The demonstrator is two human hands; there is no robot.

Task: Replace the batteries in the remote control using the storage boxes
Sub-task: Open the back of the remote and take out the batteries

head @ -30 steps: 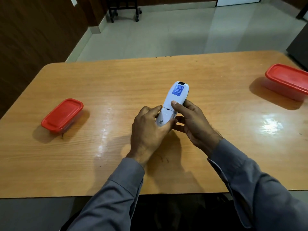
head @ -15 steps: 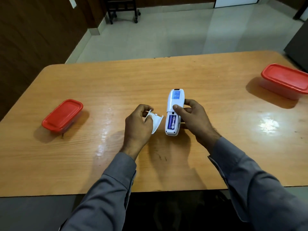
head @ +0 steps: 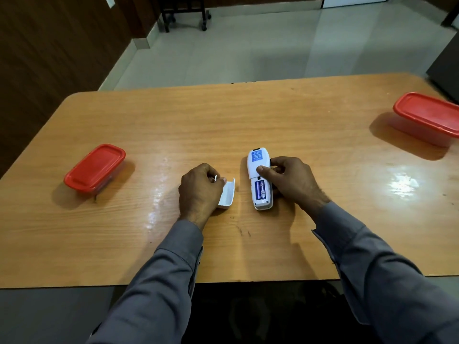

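Observation:
A white remote control (head: 258,165) lies back side up on the wooden table (head: 248,120), its battery bay uncovered and blue batteries (head: 261,189) showing. My right hand (head: 290,180) grips the remote from its right side, thumb on its back. The white battery cover (head: 227,197) rests on the table to the left of the remote, with my left hand (head: 200,189) pinching its upper edge. A red-lidded storage box (head: 95,167) sits at the table's left. Another red-lidded storage box (head: 428,116) sits at the far right. Both lids are on.
A tiled floor lies beyond the table's far edge, with a dark wheeled stand (head: 183,13) at the back. A dark wooden wall (head: 49,45) runs along the left. Bare tabletop lies between the hands and each box.
The cover came off the remote's back, and my left hand carried it left and lowered it to the table. The remote went from tilted up to lying flat, held by my right hand.

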